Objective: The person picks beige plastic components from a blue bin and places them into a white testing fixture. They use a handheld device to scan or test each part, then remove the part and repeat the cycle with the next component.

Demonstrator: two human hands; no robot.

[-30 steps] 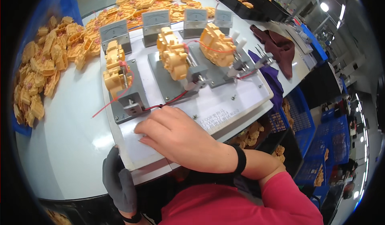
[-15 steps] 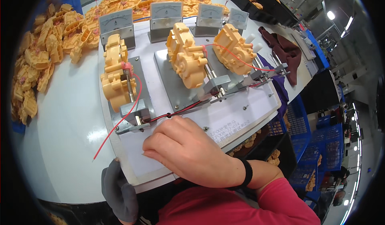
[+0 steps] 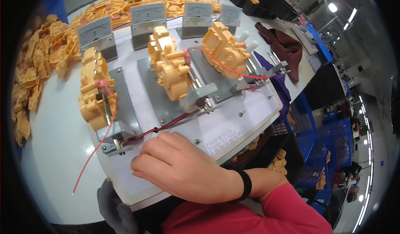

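Note:
My right hand [image 3: 179,165], bare with a black band at the wrist, lies curled over the near part of a white board [image 3: 146,186]. Its fingers are closed, and whatever they may hold is hidden beneath them. Just beyond the knuckles runs a red and black wire pair [image 3: 171,123]. At the board's near left corner is my left hand [image 3: 114,207] in a grey glove, its fingers too dark and partly hidden to read. Three yellow plastic gear housings stand on grey metal fixtures: a left one [image 3: 92,94], a middle one [image 3: 168,63] and a right one [image 3: 225,50]. A loose red wire [image 3: 93,157] hangs from the left housing.
Several analog panel meters [image 3: 148,19] stand behind the fixtures. Yellow housings [image 3: 48,50] are heaped at the left and back. A black tray [image 3: 258,2] is at the back right, near a dark red cloth [image 3: 283,46]. Blue crates [image 3: 333,144] stand below the table's right side.
The view has shifted, so the board, fixtures and meters appear farther left. My right hand stays curled near the wire pair, and the gloved left hand stays by the board's corner.

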